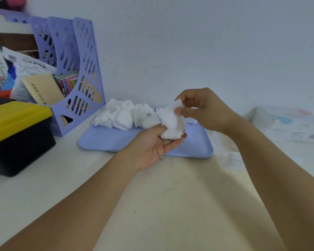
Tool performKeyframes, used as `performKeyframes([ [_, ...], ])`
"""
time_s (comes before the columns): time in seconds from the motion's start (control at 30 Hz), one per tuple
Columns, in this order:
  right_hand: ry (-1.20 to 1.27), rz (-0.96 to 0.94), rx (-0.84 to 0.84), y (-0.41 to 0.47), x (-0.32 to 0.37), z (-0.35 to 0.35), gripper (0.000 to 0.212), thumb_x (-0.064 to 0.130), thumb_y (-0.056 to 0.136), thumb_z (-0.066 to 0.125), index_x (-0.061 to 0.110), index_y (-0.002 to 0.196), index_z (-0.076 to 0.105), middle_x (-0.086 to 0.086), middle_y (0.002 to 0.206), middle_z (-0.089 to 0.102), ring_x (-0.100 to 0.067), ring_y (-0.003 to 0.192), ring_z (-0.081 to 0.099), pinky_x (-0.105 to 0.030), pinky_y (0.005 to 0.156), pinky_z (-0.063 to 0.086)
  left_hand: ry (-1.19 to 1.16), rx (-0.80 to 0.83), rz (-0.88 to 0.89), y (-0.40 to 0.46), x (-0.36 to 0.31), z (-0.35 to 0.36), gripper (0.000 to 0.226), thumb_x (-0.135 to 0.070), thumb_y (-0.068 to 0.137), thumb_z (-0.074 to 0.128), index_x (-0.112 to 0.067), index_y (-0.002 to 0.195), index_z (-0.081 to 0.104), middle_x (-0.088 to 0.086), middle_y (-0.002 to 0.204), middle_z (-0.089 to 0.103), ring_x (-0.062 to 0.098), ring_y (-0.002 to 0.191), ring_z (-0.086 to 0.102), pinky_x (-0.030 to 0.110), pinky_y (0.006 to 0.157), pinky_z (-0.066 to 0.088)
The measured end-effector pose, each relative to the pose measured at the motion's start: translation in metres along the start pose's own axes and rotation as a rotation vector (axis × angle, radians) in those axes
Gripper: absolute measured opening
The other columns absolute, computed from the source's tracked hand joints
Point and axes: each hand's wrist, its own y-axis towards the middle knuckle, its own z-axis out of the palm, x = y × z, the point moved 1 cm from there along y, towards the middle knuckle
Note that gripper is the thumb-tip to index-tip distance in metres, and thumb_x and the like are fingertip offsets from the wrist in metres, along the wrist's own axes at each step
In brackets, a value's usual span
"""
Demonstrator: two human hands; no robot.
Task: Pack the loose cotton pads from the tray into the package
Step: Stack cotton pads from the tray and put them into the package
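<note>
A lilac tray lies on the desk against the wall, with several white cotton pads heaped along its far edge. Above the tray's middle, my left hand lies palm up and holds a small stack of pads between thumb and fingers. My right hand pinches the top pad of that stack between thumb and forefinger. A clear plastic package with printed labels lies flat on the desk at the far right, apart from both hands.
A lilac slotted file rack full of booklets and papers stands left of the tray. A black box with a yellow lid sits at the left edge. A small paper slip lies right of the tray. The cream desk stretches toward me.
</note>
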Motion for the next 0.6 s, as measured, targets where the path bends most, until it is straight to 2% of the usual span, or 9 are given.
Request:
performKeyframes([
  [0.1,0.255,0.104,0.069,-0.004,0.007,-0.018,0.013,0.006,0.097,0.063,-0.001,0.106,0.069,-0.019,0.092,0.072,-0.019,0.08,0.065,-0.033,0.074,0.056,0.031,-0.086,0.035,0.003,0.004,-0.001,0.032,-0.01,0.107,0.044,0.0,0.135,0.054,0.023,0.127,0.067,0.038,0.111,0.069,0.038,0.084,0.062],
  [0.17,0.183,0.131,0.175,-0.004,0.006,-0.021,0.013,0.006,0.099,0.061,-0.001,0.104,0.069,-0.012,0.082,0.068,-0.016,0.072,0.06,-0.029,0.065,0.052,0.082,-0.082,0.043,0.001,0.003,0.002,0.031,-0.008,0.106,0.046,0.0,0.135,0.055,0.023,0.126,0.068,0.038,0.111,0.07,0.038,0.084,0.062],
  [0.23,-0.012,0.123,0.228,-0.002,0.001,-0.014,0.013,0.006,0.099,0.06,0.003,0.1,0.072,-0.003,0.074,0.067,-0.013,0.064,0.057,-0.028,0.061,0.049,0.139,-0.044,0.035,-0.003,0.002,0.005,0.032,-0.012,0.105,0.048,-0.001,0.133,0.058,0.021,0.125,0.069,0.038,0.113,0.069,0.038,0.09,0.061],
  [0.3,-0.103,0.125,0.229,0.0,-0.004,-0.006,0.014,0.007,0.099,0.06,0.007,0.1,0.074,0.003,0.071,0.067,-0.01,0.061,0.057,-0.027,0.059,0.049,0.158,-0.002,0.023,-0.006,0.0,0.008,0.033,-0.018,0.106,0.047,-0.002,0.132,0.059,0.02,0.126,0.069,0.038,0.115,0.068,0.039,0.094,0.058],
  [0.43,-0.124,0.145,0.219,0.0,-0.008,-0.008,0.013,0.007,0.098,0.062,0.01,0.097,0.075,0.011,0.067,0.065,-0.007,0.058,0.054,-0.021,0.057,0.046,0.139,0.012,0.008,-0.006,0.001,0.011,0.033,-0.02,0.109,0.041,-0.003,0.132,0.057,0.02,0.127,0.068,0.039,0.114,0.068,0.039,0.094,0.058],
  [0.6,-0.092,0.126,0.183,0.0,-0.01,-0.007,0.012,0.005,0.095,0.066,0.008,0.103,0.075,-0.001,0.079,0.072,-0.009,0.062,0.058,-0.021,0.058,0.047,0.146,0.024,0.006,-0.008,0.001,0.012,0.03,-0.019,0.107,0.043,-0.004,0.125,0.061,0.019,0.126,0.069,0.039,0.114,0.068,0.039,0.094,0.058],
])
